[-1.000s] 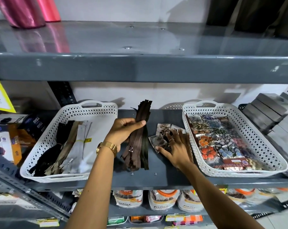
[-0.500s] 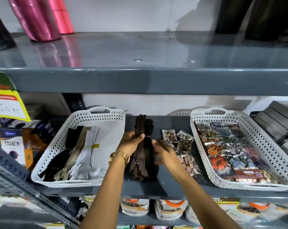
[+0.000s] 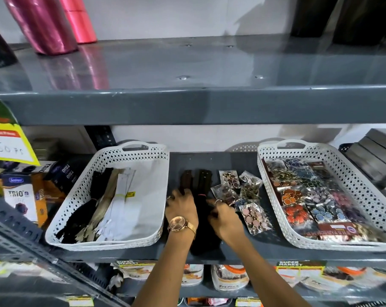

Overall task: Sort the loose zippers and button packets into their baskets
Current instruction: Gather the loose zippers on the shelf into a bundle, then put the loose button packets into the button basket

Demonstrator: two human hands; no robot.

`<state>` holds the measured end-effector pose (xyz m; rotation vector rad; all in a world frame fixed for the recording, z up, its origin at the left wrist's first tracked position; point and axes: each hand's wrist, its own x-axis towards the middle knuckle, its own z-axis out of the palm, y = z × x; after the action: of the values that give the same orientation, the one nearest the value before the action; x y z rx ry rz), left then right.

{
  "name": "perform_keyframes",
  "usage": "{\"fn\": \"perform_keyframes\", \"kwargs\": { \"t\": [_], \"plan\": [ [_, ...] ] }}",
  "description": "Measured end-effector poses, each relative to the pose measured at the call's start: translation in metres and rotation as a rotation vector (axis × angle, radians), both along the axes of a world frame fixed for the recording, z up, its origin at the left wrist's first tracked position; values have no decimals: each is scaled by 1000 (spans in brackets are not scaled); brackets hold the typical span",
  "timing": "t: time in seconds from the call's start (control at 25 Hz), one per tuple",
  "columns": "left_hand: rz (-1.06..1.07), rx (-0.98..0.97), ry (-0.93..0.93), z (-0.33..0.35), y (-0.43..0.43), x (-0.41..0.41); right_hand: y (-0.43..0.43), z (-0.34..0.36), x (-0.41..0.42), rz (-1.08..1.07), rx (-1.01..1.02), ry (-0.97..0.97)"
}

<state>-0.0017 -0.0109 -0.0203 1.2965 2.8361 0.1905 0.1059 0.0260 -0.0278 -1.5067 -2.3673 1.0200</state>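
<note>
A bundle of dark brown zippers (image 3: 201, 180) lies on the grey shelf between two white baskets. My left hand (image 3: 181, 207), with a gold watch, rests on its left side, fingers closed over the zippers. My right hand (image 3: 223, 220) grips the bundle's right side, its fingertips at the red band on the bundle. Several clear button packets (image 3: 243, 196) lie loose just right of the zippers. The left basket (image 3: 156, 218) holds black, beige and white zippers (image 3: 103, 204). The right basket (image 3: 362, 196) is filled with colourful button packets (image 3: 309, 196).
An upper shelf (image 3: 187, 107) overhangs the work shelf; pink rolls (image 3: 55, 23) stand on it. Boxes (image 3: 19, 200) and a yellow price tag (image 3: 8, 142) sit left of the baskets, grey boxes (image 3: 373, 156) at the right. Packaged goods fill the shelf below.
My right hand left the button packets and joined my left hand on the zipper bundle. The bundle, lifted at first, now lies flat on the shelf. The camera dropped closer.
</note>
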Motion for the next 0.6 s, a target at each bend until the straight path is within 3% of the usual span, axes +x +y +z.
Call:
{"fn": "perform_keyframes", "kwargs": {
  "t": [0.12,0.2,0.28,0.36,0.4,0.48,0.6],
  "plan": [
    [17,-66,-1,3,0,0,-2,11,-6,40,34,-47],
    [-12,4,67,0,6,1,-5,20,-9,70,36,-91],
    [-220,146,99,8,10,4,-2,31,4,55,90,-159],
    [-432,262,-75,15,18,9,6,40,31,-5,167,-251],
    [-529,218,-231,17,26,13,10,41,46,-43,165,-285],
    [-636,-70,-447,14,48,20,12,36,67,-73,100,-346],
    [-689,-328,-454,2,86,21,5,15,73,-36,50,-392]
  ]
}}
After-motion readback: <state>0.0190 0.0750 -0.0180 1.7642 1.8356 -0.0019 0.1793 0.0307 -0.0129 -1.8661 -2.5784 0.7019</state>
